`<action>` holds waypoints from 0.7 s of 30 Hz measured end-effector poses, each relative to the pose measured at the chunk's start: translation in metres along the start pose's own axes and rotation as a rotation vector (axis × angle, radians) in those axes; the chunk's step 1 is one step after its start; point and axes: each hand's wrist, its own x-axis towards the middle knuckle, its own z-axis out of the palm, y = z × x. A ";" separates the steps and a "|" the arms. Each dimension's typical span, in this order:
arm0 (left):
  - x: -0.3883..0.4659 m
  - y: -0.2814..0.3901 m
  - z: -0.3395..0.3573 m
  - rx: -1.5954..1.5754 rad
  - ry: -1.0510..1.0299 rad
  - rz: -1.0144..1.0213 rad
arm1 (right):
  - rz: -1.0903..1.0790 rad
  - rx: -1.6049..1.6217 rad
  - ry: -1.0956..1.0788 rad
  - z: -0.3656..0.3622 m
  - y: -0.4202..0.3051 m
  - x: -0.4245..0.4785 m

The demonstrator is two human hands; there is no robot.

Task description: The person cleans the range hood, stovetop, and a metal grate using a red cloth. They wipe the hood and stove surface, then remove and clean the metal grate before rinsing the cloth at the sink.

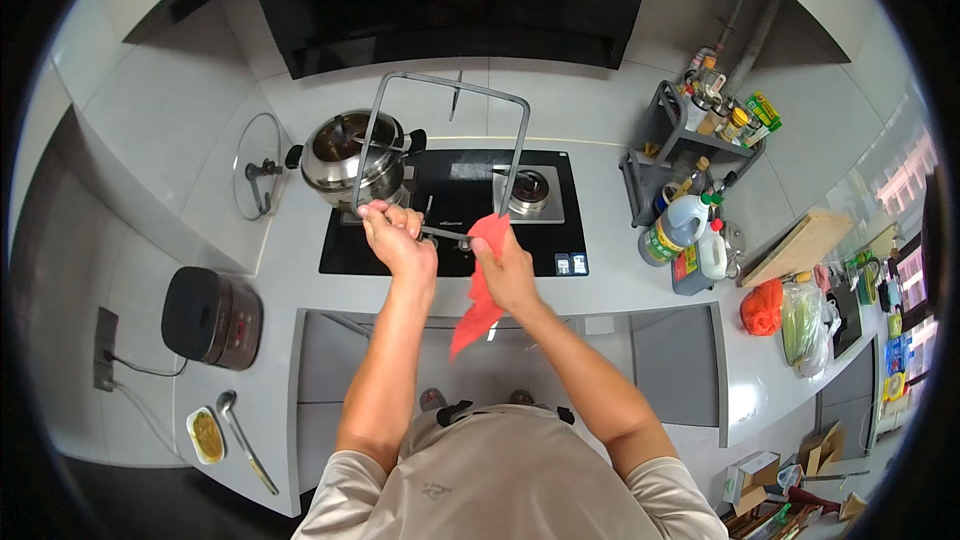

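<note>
A rectangular grey metal frame [459,81] is raised in front of me over the gas cooktop [450,172]. My left hand [399,238] grips its lower left corner. At the lower right corner my right hand [510,270] pinches a red cloth [480,307] against the frame. Part of the cloth hangs down below my fingers, above the counter's front edge. Seen past the frame's left side is a lidded stainless steel pot [322,172] on the left burner. The right burner [529,191] bears no pot. My fingers and the cloth hide parts of the lower bar.
Left are a glass lid [257,165] against the wall, a rice cooker [210,319], a small dish of food [205,435] and a ladle [244,439]. A seasoning rack [675,135], jugs [675,229] and a wooden board [795,247] stand right. Overhead hangs the range hood [450,7].
</note>
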 end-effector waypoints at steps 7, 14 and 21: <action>0.004 0.005 -0.029 -0.005 -0.014 -0.078 | 0.173 0.435 0.208 -0.019 0.007 0.011; 0.002 0.014 -0.035 0.079 -0.087 -0.011 | -0.148 -0.451 -0.164 -0.035 0.009 0.016; 0.004 0.019 -0.040 0.116 -0.111 -0.001 | 0.133 0.072 0.274 -0.059 0.007 0.030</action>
